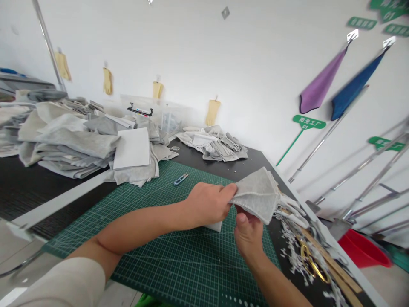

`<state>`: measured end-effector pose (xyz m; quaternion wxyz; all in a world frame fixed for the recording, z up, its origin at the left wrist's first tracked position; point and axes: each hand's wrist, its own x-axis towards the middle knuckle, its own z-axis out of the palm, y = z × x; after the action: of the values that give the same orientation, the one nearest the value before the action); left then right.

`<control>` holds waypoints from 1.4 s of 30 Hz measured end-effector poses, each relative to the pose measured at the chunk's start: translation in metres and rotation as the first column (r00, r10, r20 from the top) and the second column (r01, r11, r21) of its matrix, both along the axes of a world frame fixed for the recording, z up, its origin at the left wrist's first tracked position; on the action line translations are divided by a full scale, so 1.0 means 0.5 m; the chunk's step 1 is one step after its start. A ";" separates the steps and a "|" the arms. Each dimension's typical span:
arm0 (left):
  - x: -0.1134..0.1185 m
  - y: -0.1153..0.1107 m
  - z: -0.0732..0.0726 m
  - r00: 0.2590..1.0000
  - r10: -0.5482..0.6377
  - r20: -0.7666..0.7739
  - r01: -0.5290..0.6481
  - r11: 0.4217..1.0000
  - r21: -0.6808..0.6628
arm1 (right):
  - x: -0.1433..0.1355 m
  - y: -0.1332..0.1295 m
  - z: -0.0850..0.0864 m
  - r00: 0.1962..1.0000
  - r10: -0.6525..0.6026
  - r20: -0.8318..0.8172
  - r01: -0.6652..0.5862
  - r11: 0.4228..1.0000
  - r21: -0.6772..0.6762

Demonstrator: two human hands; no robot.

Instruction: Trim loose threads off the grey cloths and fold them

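My left hand [211,204] pinches a folded piece of grey felt-like fabric [255,194] at its narrow stitched end, thumb on top. The piece fans out to the right, above the cutting mat. From below, my right hand [251,234] grips the underside of the same fabric; its fingertips are partly hidden behind it. Under my left wrist, a white corner [215,226] of some flat piece shows on the green cutting mat [191,251]. Beyond my left hand lies a pair of small blue thread snips [181,179].
Stacked grey fabric [73,145] with a white sheet [132,149] stands at left. Another fabric pile [214,145] lies at the back. Along the right edge are scraps [292,243], gold-handled scissors [311,262] and wooden strips [338,273]. A red basin [364,249] sits beyond the table.
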<state>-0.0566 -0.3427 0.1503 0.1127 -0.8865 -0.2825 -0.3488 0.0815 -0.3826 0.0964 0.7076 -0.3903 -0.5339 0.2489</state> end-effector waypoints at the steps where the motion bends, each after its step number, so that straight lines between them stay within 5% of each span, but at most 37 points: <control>1: 0.002 -0.003 -0.003 1.000 0.008 -0.009 -0.007 0.999 0.049 | -0.002 -0.001 0.001 0.998 -0.036 -0.045 0.036 0.999 0.012; 14: 0.019 0.031 -0.043 0.986 -0.164 0.032 0.152 0.958 0.245 | 0.014 -0.002 0.021 0.980 -0.175 -0.093 0.170 0.984 -0.056; 18: 0.017 0.022 -0.029 0.956 -0.269 0.114 0.269 0.963 0.012 | 0.013 -0.008 0.026 0.953 -0.302 -0.032 0.298 0.950 -0.094; 22: 0.003 0.020 -0.001 0.887 -0.389 0.250 0.444 0.866 -0.227 | 0.007 -0.024 0.029 0.933 -0.348 0.088 0.356 0.929 -0.103; 36: -0.001 0.038 -0.001 0.858 -0.426 0.286 0.497 0.831 -0.252 | 0.015 -0.009 0.010 0.974 -0.221 -0.039 0.221 0.975 -0.007; 42: -0.006 0.036 0.006 0.873 -0.402 0.278 0.476 0.826 -0.301 | 0.015 -0.011 0.016 0.939 -0.344 0.024 0.345 0.936 -0.063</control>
<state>-0.0595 -0.3249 0.1531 -0.1645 -0.8927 -0.1391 -0.3958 0.0889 -0.3883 0.1046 0.7236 -0.5025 -0.4531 0.1361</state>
